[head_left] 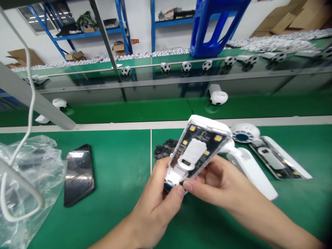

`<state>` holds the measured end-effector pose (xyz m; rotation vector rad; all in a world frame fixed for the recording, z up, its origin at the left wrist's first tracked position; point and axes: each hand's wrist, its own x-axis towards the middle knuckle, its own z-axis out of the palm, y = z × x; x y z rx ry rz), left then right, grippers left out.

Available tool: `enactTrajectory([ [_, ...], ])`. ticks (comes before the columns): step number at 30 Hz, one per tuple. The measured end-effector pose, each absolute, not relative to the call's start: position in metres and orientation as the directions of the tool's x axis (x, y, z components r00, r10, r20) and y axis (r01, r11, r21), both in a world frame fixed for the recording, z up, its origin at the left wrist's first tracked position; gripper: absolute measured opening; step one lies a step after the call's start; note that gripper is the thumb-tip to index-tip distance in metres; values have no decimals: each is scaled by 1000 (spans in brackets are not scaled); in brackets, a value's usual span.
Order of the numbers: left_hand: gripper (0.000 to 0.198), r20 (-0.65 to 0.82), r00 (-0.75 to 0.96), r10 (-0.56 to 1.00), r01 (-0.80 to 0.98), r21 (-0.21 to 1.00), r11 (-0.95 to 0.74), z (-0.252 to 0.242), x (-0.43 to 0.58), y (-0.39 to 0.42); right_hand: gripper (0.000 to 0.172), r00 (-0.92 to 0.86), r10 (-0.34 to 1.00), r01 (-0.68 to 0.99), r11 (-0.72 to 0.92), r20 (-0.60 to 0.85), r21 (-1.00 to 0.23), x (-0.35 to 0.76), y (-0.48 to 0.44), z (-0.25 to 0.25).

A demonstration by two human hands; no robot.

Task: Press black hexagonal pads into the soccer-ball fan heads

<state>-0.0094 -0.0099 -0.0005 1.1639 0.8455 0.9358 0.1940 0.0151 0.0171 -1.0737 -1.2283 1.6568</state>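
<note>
Your left hand (158, 200) and right hand (215, 185) both pinch the clear-faced white lamp panel (198, 148) at frame centre, above the green table (119, 166).

Two bare hands meet, fingers closed in a grip.
The left hand (158, 204) curls, thumb up; the right hand (215, 185) pinches beside it, thumbs nearly touching.
</note>
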Motion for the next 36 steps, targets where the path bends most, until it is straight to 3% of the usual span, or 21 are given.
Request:
enactTrajectory([
  [5, 46, -140, 349, 927, -198, 955, 219, 3, -9, -13, 58, -426, 893, -142, -228, -148, -963, 186, 14, 20],
  [8, 50, -149, 371, 916, -220, 945, 243, 5, -10, -13, 45, -515, 843, -215, -299, -152, -930, 179, 14, 26],
  [11, 52, -102, 395, 913, -284, 932, 226, 8, -8, -12, 32, -489, 861, -251, -290, -137, -924, 173, 12, 29],
  [15, 36, -17, 265, 964, -351, 930, 113, 10, 1, -13, 18, -403, 910, -267, -216, -95, -939, 164, 4, 27],
  [19, 24, -16, 181, 983, -370, 925, 83, 10, 5, -12, 16, -419, 908, -305, -170, -29, -937, 160, 7, 27],
  [21, 30, -56, 202, 978, -360, 924, 127, 11, 3, -9, 21, -474, 880, -247, -178, -41, -952, 168, 15, 28],
  [24, 52, -197, 342, 919, -330, 891, 314, 17, -7, -5, 54, -507, 859, -115, -158, -79, -981, 193, 32, 30],
  [25, 58, -235, 376, 896, -327, 871, 365, 20, -10, -4, 58, -473, 878, -53, -108, -70, -993, 203, 37, 29],
  [27, 65, -272, 377, 885, -342, 847, 406, 25, -16, -2, 44, -353, 935, 177, 92, 24, -980, 220, 47, 25],
  [29, 66, -276, 314, 908, -358, 852, 383, 29, -20, 1, 23, -306, 935, 474, 314, 181, -823, 228, 54, 17],
  [30, 64, -267, 271, 925, -362, 862, 355, 29, -21, 4, 21, -331, 914, 570, 393, 237, -722, 229, 56, 12],
  [32, 56, -231, 176, 957, -352, 893, 280, 27, -22, 9, 21, -418, 867, 634, 492, 271, -596, 225, 57, 2],
  [36, 43, -147, 73, 987, -240, 957, 160, 15, -24, 19, 19, -508, 818, 632, 567, 270, -528, 212, 54, -12],
])
